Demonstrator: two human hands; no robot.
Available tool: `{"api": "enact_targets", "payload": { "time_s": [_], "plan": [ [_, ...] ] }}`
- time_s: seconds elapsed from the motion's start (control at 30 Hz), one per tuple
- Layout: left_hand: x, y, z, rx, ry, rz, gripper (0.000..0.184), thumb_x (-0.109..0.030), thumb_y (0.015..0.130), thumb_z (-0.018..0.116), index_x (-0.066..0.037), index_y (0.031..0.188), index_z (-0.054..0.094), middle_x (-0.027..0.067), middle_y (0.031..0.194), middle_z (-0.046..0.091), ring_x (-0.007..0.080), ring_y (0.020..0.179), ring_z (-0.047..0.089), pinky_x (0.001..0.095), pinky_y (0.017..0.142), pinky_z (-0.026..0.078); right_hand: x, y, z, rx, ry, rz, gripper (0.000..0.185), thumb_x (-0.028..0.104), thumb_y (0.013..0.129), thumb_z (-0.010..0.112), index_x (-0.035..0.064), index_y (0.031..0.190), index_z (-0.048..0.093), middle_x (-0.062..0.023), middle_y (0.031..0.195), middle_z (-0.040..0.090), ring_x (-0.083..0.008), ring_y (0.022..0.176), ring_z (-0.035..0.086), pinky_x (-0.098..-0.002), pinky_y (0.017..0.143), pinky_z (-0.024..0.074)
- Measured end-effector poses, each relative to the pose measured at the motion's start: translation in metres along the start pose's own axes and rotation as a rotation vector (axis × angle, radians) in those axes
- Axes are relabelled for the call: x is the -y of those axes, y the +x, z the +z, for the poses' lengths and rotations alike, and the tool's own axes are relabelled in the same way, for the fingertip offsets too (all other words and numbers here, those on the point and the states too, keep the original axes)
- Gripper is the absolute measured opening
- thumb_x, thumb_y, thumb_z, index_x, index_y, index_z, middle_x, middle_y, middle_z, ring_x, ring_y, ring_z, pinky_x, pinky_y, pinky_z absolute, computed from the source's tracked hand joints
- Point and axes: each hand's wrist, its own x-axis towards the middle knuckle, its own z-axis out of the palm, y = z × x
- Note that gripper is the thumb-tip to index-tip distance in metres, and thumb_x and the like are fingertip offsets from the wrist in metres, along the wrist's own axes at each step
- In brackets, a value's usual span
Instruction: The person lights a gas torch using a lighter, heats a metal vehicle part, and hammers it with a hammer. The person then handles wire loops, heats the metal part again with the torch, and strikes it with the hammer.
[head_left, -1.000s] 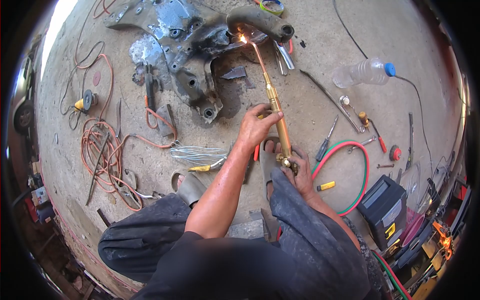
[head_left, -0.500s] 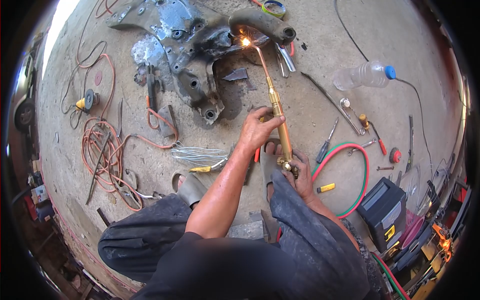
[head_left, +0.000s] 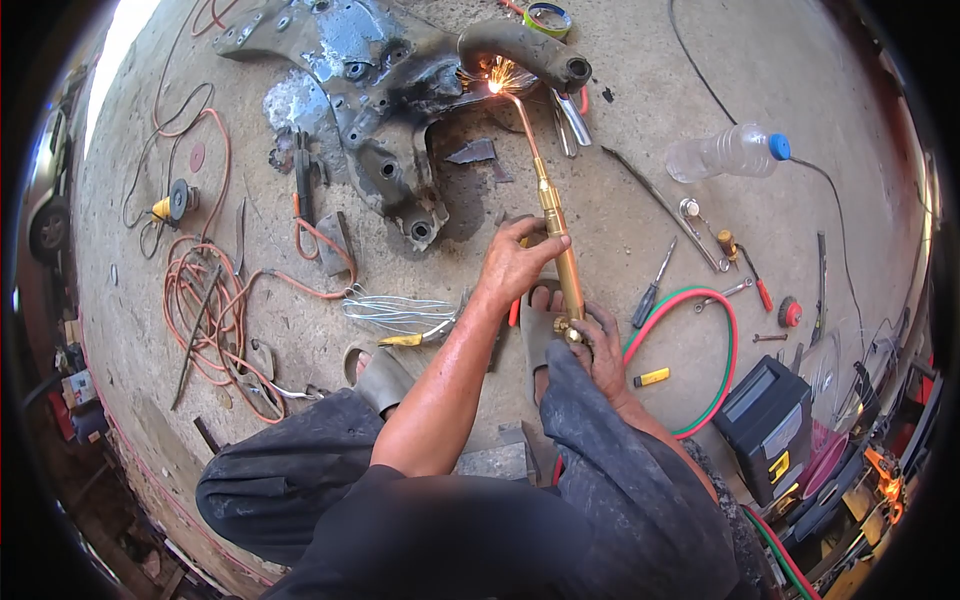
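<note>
A brass gas torch (head_left: 567,270) slants up and away from me, its thin copper tip bent toward a dark metal part (head_left: 385,110) on the floor. Where the tip meets the part, next to a thick curved tube (head_left: 520,48), a bright glow (head_left: 495,86) throws sparks. My left hand (head_left: 522,255) grips the middle of the torch body, thumb on top. Lower down, my right hand (head_left: 600,350) is closed round the rear end by the valve knobs. Its fingers are partly hidden. Red and green hoses (head_left: 732,340) loop to the right.
An orange cable (head_left: 205,310) lies coiled at left near an angle grinder (head_left: 178,203). Thin wire rods (head_left: 400,308) lie before my left foot. On the right are a plastic bottle (head_left: 725,153), a screwdriver (head_left: 650,290), a yellow lighter (head_left: 652,377) and a black case (head_left: 765,420).
The sparks at the torch tip have spread wider and brighter. The tip has shifted very slightly to the right and down; both hands keep their hold.
</note>
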Motion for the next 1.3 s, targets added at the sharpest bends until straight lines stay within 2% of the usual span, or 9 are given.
{"api": "enact_targets", "payload": {
  "time_s": [0.17,0.27,0.37,0.47,0.57,1.17,1.3],
  "plan": [
    [0.001,0.0003,0.0003,-0.002,0.006,-0.013,0.07,-0.045,0.08,0.082,0.005,0.127,0.068,0.0247,0.124,0.068,0.0331,0.119,0.064,0.0408,0.102,0.048,0.0066,0.0008,-0.0027,0.022,0.023,0.079,0.033,0.02,0.103,0.06,0.0065,0.133,0.063,-0.0203,0.144,0.045,-0.0369,0.132,0.052,-0.0434,0.108,0.0493],
    [0.003,0.0013,0.0004,0.0,-0.003,-0.006,0.07,-0.047,0.078,0.082,0.003,0.126,0.069,0.0267,0.126,0.062,0.0371,0.118,0.064,0.0445,0.099,0.051,0.0065,0.0012,-0.0026,0.016,0.036,0.075,0.033,0.023,0.105,0.058,0.0063,0.133,0.064,-0.0202,0.144,0.045,-0.036,0.132,0.052,-0.0428,0.108,0.0493],
    [0.0042,0.0016,0.0014,-0.011,-0.023,-0.007,0.07,-0.048,0.078,0.082,0.002,0.126,0.069,0.0264,0.126,0.062,0.0369,0.118,0.064,0.0442,0.1,0.051,0.0054,0.0009,-0.0022,0.025,0.033,0.099,0.034,0.023,0.104,0.058,0.0057,0.132,0.064,-0.0204,0.144,0.045,-0.0359,0.131,0.054,-0.0421,0.108,0.0497],
    [0.0036,0.002,0.0011,-0.006,-0.024,-0.016,0.07,-0.045,0.081,0.082,0.004,0.129,0.067,0.024,0.126,0.067,0.0328,0.12,0.063,0.0413,0.103,0.048,0.0038,0.002,-0.002,0.023,0.002,0.087,0.034,0.024,0.104,0.059,0.0054,0.132,0.064,-0.0208,0.143,0.046,-0.0359,0.13,0.055,-0.0417,0.107,0.0503],
    [-0.0001,0.0013,0.0001,0.02,-0.052,-0.014,0.068,-0.045,0.079,0.081,0.002,0.126,0.069,0.0254,0.125,0.063,0.0349,0.118,0.064,0.0428,0.1,0.051,0.0025,0.0025,-0.0017,0.021,0.026,0.087,0.034,0.024,0.104,0.059,0.0056,0.132,0.064,-0.0211,0.143,0.046,-0.0366,0.129,0.056,-0.0422,0.106,0.0507],
    [0.0015,0.0048,0.0006,0.013,-0.11,-0.015,0.065,-0.043,0.081,0.08,0.004,0.125,0.07,0.0246,0.121,0.066,0.0327,0.113,0.066,0.0414,0.099,0.051,0.0075,0.0093,-0.0025,0.014,0.045,0.11,0.032,0.016,0.101,0.063,0.0062,0.131,0.065,-0.0204,0.143,0.047,-0.0369,0.131,0.054,-0.0431,0.105,0.0517],
    [0.0038,0.0044,0.0009,-0.001,-0.068,0.003,0.066,-0.043,0.08,0.081,0.004,0.124,0.07,0.0248,0.121,0.066,0.0335,0.113,0.066,0.0414,0.099,0.051,0.0024,0.0072,-0.0025,0.007,0.001,0.052,0.031,0.017,0.101,0.062,0.0062,0.13,0.065,-0.0201,0.143,0.047,-0.0372,0.132,0.054,-0.0431,0.105,0.0522]
  ]
}}
